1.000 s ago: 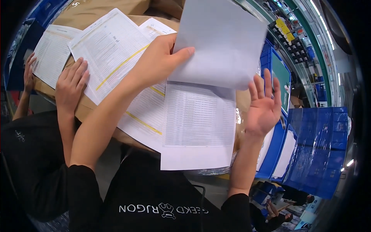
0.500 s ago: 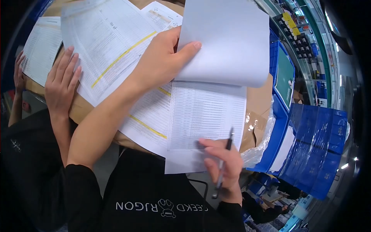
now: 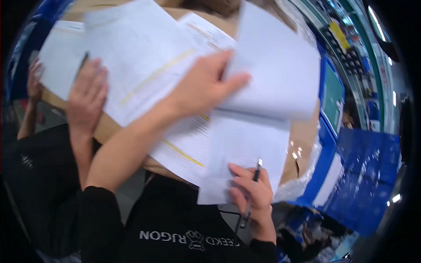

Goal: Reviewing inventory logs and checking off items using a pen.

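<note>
My left hand (image 3: pixel 208 85) reaches across the table and is closed on the raised white pages (image 3: pixel 276 65), thumb on top. Beneath these pages, a printed sheet of rows (image 3: pixel 250 131) lies at the table's near edge. Over its lower right part is my right hand (image 3: pixel 254 190), closed round a black pen (image 3: pixel 256 174) whose light-coloured end points up and away. Whether the fingers touch the sheet, I cannot tell. To the left, under my left forearm, lies another printed sheet with yellow highlighted lines (image 3: pixel 186 155). Motion blurs the print.
On the left, a co-worker's hand (image 3: pixel 87 94) rests at the edge of a large printed sheet (image 3: pixel 136 48); their other hand (image 3: pixel 34 81) is farther left. Brown cardboard (image 3: pixel 302 136) and clear plastic wrap (image 3: pixel 302 184) lie on the right, beside blue bins (image 3: pixel 364 171).
The whole view has shifted, so the scene sits lower and more to the right. The raised pages tilt a little more. Both my hands keep their holds.
</note>
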A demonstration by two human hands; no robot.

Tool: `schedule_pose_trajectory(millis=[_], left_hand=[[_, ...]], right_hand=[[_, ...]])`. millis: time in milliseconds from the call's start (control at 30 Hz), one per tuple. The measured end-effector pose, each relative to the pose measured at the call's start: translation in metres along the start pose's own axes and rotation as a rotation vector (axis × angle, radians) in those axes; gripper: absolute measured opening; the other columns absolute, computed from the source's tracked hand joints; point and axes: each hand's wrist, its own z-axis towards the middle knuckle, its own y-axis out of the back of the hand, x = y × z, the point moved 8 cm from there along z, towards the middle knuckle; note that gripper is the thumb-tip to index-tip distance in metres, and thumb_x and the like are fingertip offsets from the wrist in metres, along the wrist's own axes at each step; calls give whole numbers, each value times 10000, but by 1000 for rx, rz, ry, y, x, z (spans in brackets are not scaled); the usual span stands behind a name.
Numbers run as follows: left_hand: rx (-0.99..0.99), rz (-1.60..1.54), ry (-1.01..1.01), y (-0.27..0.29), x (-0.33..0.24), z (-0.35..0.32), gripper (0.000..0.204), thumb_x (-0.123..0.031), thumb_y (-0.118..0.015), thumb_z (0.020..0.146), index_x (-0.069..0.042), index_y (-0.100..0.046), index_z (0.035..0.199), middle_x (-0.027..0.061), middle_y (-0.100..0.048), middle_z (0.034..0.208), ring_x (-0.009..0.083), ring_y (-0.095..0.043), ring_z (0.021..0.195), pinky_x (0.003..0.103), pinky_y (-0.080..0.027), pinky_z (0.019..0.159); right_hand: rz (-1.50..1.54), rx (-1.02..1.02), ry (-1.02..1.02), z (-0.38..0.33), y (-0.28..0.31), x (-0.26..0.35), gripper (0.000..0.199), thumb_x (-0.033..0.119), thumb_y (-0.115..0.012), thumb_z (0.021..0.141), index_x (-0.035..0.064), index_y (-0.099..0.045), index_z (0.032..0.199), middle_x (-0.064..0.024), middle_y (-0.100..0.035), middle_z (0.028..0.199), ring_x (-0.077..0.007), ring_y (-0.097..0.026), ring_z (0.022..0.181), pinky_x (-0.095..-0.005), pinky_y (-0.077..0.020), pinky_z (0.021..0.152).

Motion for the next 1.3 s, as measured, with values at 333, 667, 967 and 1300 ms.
schedule_pose_trajectory(millis=[333, 667, 967, 1300], left_hand=[[-33, 492, -328, 33, -61, -13, 467, -388, -769, 897, -13, -695, 1166, 168, -722, 1128, 337, -678, 1057, 402, -524, 937], [-35, 966, -53, 75, -29, -42, 616, -356, -798, 841, -80, -602, 1354, 212, -570, 1424, 385, -484, 1388, 546, -371, 1154], [-322, 469, 86, 109, -37, -47, 170, -113, -723, 888, 14, -770, 991, 148, -769, 881, 254, -741, 762, 341, -568, 729], [-343, 89, 208, 153, -24, -50, 214, -171, -777, 917, -76, -679, 751, -62, -634, 717, 16, -500, 634, 208, -392, 580]], right_hand=[[-23, -81, 114, -6, 7, -4, 289, 54, -803, 751, 29, -693, 1017, -182, -744, 1177, -296, -626, 819, -367, -520, 739], [269, -25, -37, -41, 14, -25, 473, 324, -722, 866, 8, -620, 1203, -214, -685, 1267, -324, -637, 1060, -430, -525, 907], [707, -50, -226, -58, 25, -44, 671, 503, -622, 968, -42, -539, 1351, -296, -674, 1198, -364, -688, 1068, -422, -584, 807], [797, 264, -264, 12, 51, -30, 538, 453, -572, 1023, -75, -666, 1050, -227, -755, 1020, -72, -485, 547, -227, -411, 518]])
